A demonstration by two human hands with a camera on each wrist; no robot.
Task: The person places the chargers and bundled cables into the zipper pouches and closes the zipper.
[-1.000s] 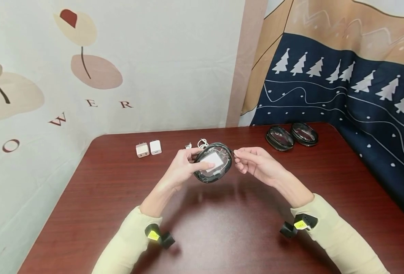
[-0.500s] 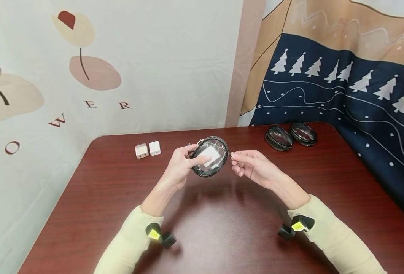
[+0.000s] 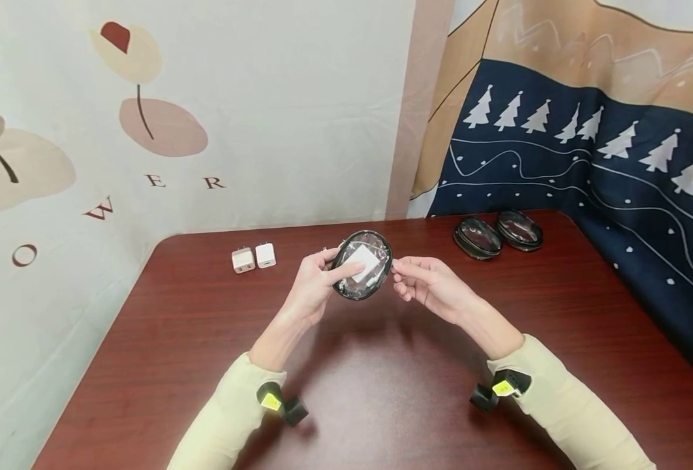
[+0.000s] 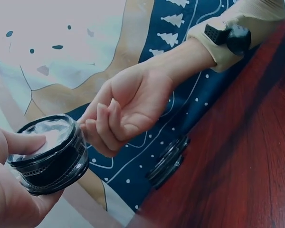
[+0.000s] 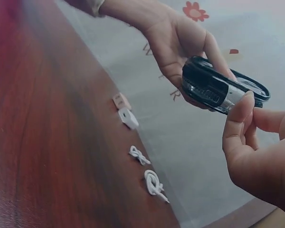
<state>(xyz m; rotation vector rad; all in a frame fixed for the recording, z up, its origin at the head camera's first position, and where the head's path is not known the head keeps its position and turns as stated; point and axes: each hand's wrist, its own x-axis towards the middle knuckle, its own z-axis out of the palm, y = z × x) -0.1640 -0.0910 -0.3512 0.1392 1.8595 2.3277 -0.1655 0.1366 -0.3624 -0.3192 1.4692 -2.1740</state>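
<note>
Head view: I've raised the clear pouch (image 3: 376, 275) slightly over the past second; it sits mid-frame above the counter (image 3: 382, 405), hiding most of the coiled white cable (image 5: 153, 183). My left hand (image 3: 316, 281) grips it, thumb across its face; my right hand (image 3: 431, 284) pinches its right rim, so the work seems centred there.

2 pale-yellow sleeves (image 3: 224, 412) — 2 black wrist cameras (image 3: 295, 411) (yellow-labelled).
</note>
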